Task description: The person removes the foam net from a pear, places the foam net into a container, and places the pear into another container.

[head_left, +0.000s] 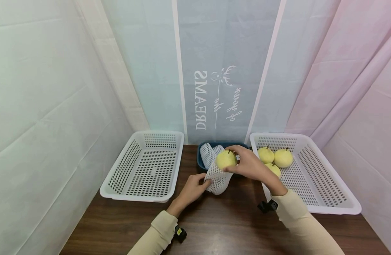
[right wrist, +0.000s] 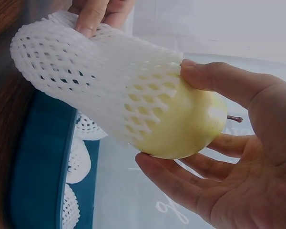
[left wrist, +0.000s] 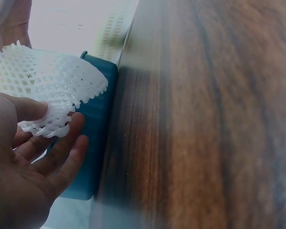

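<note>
A yellow pear [head_left: 226, 160], stem showing, is partly inside a white foam net sleeve [head_left: 217, 180]. My right hand [head_left: 247, 163] grips the pear's bare end between thumb and fingers. In the right wrist view the net covers the far side of the pear [right wrist: 190, 124], and the rest of the sleeve [right wrist: 62, 57] hangs loose beyond it. The left hand [head_left: 193, 189] pinches the sleeve's other end between thumb and fingers, as the left wrist view also shows. Just behind both hands sits a dark blue bin [head_left: 200, 164] with more foam net sleeves [head_left: 208, 154] in it.
A white plastic basket [head_left: 174, 177] stands on the left of the brown wooden table [head_left: 214, 223]. At the right another white basket [head_left: 329, 177] holds pears [head_left: 283, 158] in its near-left part. A printed curtain [head_left: 224, 42] hangs close behind the bin.
</note>
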A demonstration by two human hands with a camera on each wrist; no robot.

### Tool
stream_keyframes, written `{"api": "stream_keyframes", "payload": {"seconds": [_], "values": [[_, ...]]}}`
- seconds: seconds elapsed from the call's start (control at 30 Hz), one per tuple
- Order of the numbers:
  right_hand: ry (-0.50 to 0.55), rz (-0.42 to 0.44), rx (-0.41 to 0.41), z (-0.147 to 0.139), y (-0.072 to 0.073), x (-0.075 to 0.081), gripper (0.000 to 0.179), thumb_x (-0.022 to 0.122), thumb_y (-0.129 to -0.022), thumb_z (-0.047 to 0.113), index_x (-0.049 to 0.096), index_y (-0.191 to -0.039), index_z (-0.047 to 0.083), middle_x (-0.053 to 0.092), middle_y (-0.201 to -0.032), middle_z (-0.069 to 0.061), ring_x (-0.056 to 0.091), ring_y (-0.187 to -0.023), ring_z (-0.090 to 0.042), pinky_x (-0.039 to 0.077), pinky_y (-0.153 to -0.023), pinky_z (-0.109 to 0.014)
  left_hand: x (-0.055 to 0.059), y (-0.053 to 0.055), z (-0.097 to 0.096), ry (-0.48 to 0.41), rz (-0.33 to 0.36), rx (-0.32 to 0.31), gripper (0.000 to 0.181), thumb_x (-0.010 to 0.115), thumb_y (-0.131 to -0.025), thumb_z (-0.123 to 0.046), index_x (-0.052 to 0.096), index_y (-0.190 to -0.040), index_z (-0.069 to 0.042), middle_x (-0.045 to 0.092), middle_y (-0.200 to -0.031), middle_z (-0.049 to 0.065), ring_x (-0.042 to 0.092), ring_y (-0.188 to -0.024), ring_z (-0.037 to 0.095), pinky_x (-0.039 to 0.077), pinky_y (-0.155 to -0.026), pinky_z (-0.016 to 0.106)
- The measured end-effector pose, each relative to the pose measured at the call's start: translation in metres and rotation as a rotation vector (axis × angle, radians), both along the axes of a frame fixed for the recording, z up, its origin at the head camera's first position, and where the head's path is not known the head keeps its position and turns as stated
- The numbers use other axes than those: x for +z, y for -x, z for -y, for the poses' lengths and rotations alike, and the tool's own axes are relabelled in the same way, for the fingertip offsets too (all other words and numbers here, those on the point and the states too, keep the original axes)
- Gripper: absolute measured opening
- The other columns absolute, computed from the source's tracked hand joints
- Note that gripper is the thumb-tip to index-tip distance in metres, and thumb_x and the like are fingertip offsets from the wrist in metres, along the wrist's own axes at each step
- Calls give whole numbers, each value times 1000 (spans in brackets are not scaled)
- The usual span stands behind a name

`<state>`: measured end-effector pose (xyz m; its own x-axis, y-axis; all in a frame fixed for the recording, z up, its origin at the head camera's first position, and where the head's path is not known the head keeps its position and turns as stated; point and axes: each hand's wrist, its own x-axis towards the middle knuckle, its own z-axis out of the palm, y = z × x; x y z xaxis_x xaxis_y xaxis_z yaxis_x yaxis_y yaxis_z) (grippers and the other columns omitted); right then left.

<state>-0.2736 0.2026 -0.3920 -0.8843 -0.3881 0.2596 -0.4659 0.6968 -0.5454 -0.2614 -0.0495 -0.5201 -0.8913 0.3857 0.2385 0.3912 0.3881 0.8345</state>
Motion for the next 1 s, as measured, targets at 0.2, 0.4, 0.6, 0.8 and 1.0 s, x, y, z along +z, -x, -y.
{"api": "stream_keyframes", "payload": {"seconds": [0.2,0.4,0.6,0.8,1.0], "values": [[6,3,-9,-4,4,2,74,94,-80,29,63,-142,1,68,-140,-18,67,-122,-36,56,-97,-55,1,-1,-1,0,3,16,25,67,-106,-24,76,-125,-11,79,-120,4,73,-110,20,60,-96,46],[13,26,-20,-9,7,3,75,92,-81,29,62,-144,2,66,-143,-19,64,-127,-38,54,-101,-58,2,-2,-2,9,9,36,23,68,-105,-24,77,-122,-11,79,-118,3,72,-106,18,60,-94,42],[18,26,-29,-14,10,3,74,91,-83,29,61,-145,1,64,-145,-21,64,-127,-41,54,-101,-60,0,-1,-1,23,-3,57,21,67,-106,-26,77,-119,-14,79,-114,0,70,-100,13,57,-87,30],[22,31,-42,-19,12,4,75,91,-84,26,59,-147,-1,64,-145,-21,66,-122,-39,55,-96,-57,0,-1,-1,29,3,70,20,67,-106,-25,76,-120,-14,80,-112,-1,69,-96,7,55,-84,26],[19,34,-58,-23,14,5,73,90,-85,27,60,-146,1,64,-144,-21,64,-124,-39,53,-98,-57,3,0,-2,39,-5,93,19,66,-106,-24,76,-119,-14,79,-109,0,67,-89,6,54,-80,24]]}}
